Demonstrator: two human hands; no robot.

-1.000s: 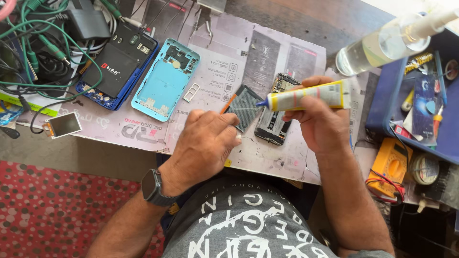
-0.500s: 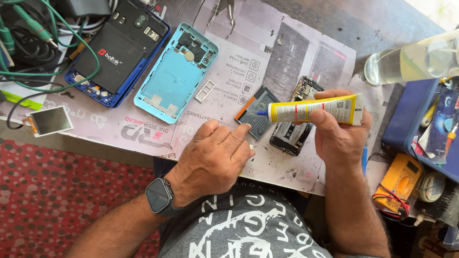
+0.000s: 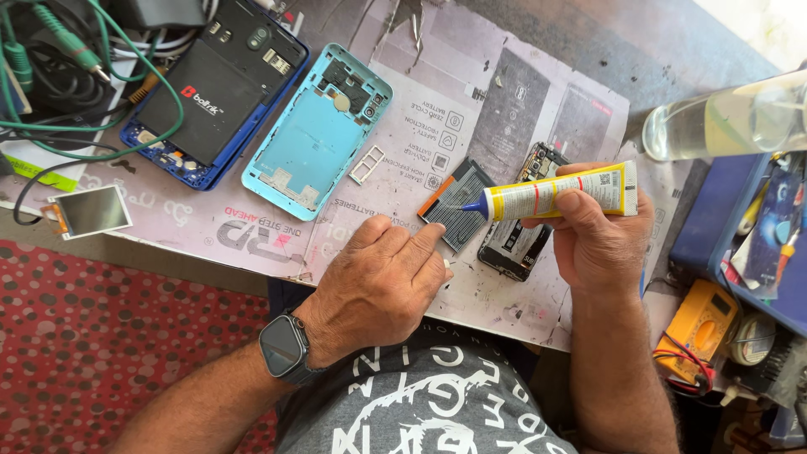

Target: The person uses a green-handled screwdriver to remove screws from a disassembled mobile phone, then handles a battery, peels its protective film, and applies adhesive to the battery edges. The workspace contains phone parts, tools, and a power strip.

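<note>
Strong daylight is falling across a worn grey worktop (image 3: pixel 672 59), whitening its far right corner, while a large printed paper sheet (image 3: pixel 252 227) is lying spread over most of the surface. Below the table's near edge, a red floor covering (image 3: pixel 101 353) dotted with pale spots is showing. A blue tray (image 3: pixel 702 235) is sitting at the right edge.
</note>
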